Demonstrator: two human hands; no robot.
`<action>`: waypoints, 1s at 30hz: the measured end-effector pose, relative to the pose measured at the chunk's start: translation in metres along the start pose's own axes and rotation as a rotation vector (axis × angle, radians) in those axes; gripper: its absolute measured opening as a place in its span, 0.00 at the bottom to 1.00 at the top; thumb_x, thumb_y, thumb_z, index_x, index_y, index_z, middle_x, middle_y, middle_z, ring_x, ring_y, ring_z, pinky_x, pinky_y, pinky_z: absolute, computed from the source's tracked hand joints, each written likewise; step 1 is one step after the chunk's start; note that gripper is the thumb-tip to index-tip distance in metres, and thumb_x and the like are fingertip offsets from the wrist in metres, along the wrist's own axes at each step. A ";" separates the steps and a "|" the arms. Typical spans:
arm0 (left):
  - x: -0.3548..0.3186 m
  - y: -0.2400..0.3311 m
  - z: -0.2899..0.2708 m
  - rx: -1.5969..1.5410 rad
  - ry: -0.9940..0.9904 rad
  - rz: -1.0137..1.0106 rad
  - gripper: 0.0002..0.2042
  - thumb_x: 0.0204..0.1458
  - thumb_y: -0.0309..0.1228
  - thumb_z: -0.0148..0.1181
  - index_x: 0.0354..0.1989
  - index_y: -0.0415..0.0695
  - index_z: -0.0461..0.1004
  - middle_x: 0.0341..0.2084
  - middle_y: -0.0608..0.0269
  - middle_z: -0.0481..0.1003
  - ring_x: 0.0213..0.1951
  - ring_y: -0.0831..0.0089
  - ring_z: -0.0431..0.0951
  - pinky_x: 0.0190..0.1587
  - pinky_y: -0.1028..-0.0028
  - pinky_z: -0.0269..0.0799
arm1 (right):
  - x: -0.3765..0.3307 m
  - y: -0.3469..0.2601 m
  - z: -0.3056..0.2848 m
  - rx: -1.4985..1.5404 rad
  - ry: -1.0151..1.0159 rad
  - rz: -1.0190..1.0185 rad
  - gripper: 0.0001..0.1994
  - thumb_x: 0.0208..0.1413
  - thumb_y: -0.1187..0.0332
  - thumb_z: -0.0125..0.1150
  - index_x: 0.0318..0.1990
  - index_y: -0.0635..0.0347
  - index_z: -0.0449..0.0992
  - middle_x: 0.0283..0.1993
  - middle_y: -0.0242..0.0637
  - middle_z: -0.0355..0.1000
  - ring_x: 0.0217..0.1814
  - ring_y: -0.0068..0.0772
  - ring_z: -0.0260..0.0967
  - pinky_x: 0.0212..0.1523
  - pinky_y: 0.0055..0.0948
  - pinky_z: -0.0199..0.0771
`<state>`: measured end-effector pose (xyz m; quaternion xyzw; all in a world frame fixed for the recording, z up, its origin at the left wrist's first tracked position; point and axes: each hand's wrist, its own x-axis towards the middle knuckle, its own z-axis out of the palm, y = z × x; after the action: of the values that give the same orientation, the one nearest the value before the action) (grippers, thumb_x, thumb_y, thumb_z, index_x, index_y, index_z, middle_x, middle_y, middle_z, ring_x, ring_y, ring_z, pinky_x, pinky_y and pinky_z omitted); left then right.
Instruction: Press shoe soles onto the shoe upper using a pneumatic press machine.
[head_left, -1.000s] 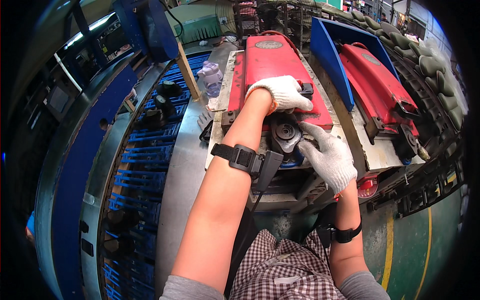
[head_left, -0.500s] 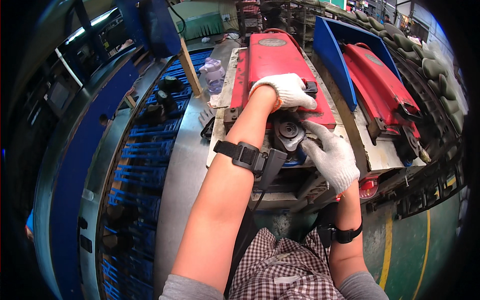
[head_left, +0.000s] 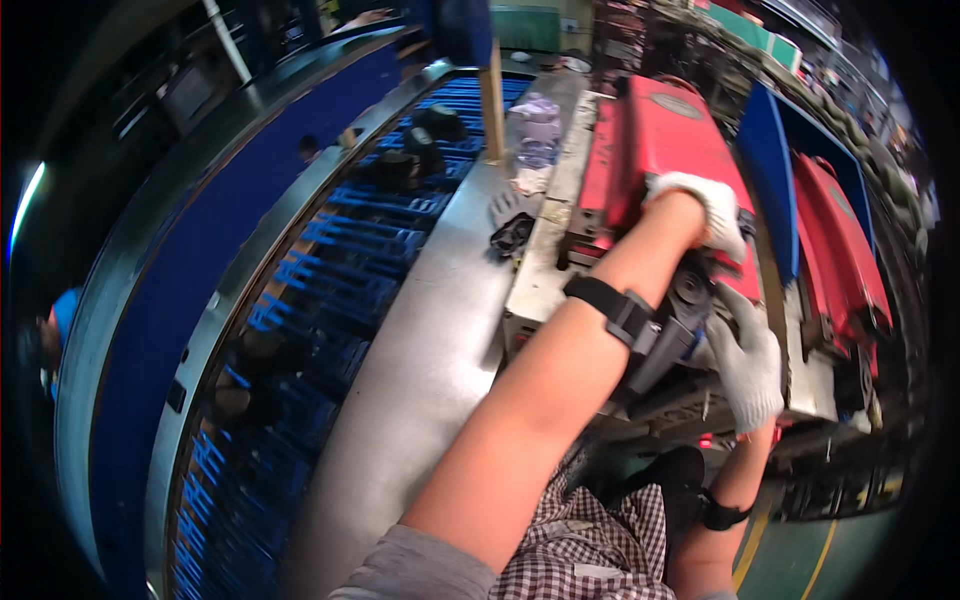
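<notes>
My left hand (head_left: 712, 212), in a white knit glove, reaches across the front end of a long red machine cover (head_left: 675, 135). Its fingers curl down over the black handle (head_left: 746, 224) there, one end of which sticks out beside the hand; the fingertips are hidden. Below, a dark grey part with a round ringed top (head_left: 690, 287) sits at the machine's front. My right hand (head_left: 748, 365), gloved too, is just right of this part, index finger and thumb apart, nothing visible between them. The picture is blurred, so contact with the part cannot be told.
Left of the machine runs a metal worktop (head_left: 420, 300) with a purple bottle (head_left: 538, 130), and a grey glove (head_left: 505, 208) beside a black object (head_left: 512, 236). Beyond lies a blue-slatted conveyor (head_left: 330, 260) carrying dark parts. A second red machine (head_left: 835, 240) stands right, behind a blue panel (head_left: 768, 180).
The view has swung left, so the machine and both hands now sit farther right in the picture. Both hands keep about the same places at the machine.
</notes>
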<state>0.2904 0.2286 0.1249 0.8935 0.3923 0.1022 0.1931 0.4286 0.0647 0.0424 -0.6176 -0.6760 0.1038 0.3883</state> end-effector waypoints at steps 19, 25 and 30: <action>0.001 -0.010 0.005 0.022 0.049 -0.024 0.30 0.41 0.53 0.70 0.50 0.44 0.85 0.46 0.51 0.84 0.46 0.54 0.85 0.51 0.57 0.81 | 0.004 -0.004 0.007 0.131 -0.072 0.157 0.24 0.61 0.74 0.57 0.66 0.68 0.73 0.58 0.49 0.79 0.60 0.34 0.75 0.64 0.31 0.69; 0.001 -0.007 0.006 0.028 0.072 -0.009 0.30 0.40 0.52 0.70 0.49 0.44 0.85 0.45 0.51 0.84 0.45 0.54 0.86 0.50 0.57 0.81 | 0.002 -0.012 0.005 0.092 -0.047 0.124 0.24 0.62 0.74 0.58 0.66 0.68 0.73 0.58 0.50 0.79 0.60 0.35 0.75 0.63 0.32 0.70; 0.003 -0.010 0.004 0.039 0.046 -0.007 0.30 0.40 0.52 0.70 0.48 0.43 0.85 0.44 0.50 0.84 0.44 0.54 0.85 0.48 0.58 0.81 | -0.003 -0.011 0.009 0.060 -0.010 0.071 0.24 0.62 0.73 0.59 0.65 0.68 0.73 0.55 0.49 0.80 0.56 0.32 0.76 0.59 0.31 0.72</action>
<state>0.2871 0.2355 0.1173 0.8930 0.4019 0.1145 0.1669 0.4139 0.0624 0.0421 -0.6287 -0.6524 0.1408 0.3992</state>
